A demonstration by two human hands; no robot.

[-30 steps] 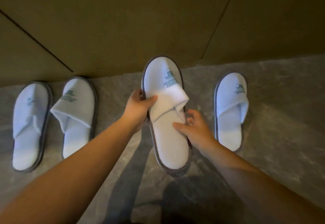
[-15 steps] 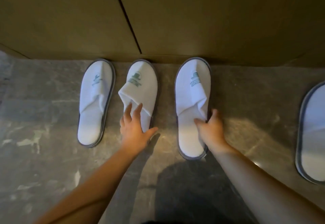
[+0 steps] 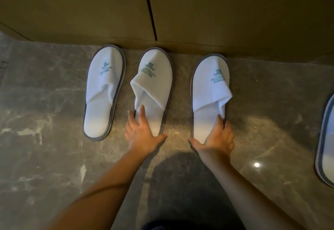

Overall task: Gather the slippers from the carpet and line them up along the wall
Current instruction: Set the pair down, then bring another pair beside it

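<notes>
Your hands on two slippers at the wall.
Your left hand lies flat, fingers straight, on the middle slipper; your right hand cups the third slipper, fingers relaxed.

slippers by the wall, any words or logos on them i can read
Left slipper: teal hat-like logo with lettering below, too blurred to read.
Middle slipper: same logo and lettering, too blurred to read.
Right slipper: same logo with two lines of lettering, too blurred to read.
Slipper at the right edge: no print in view.
</notes>
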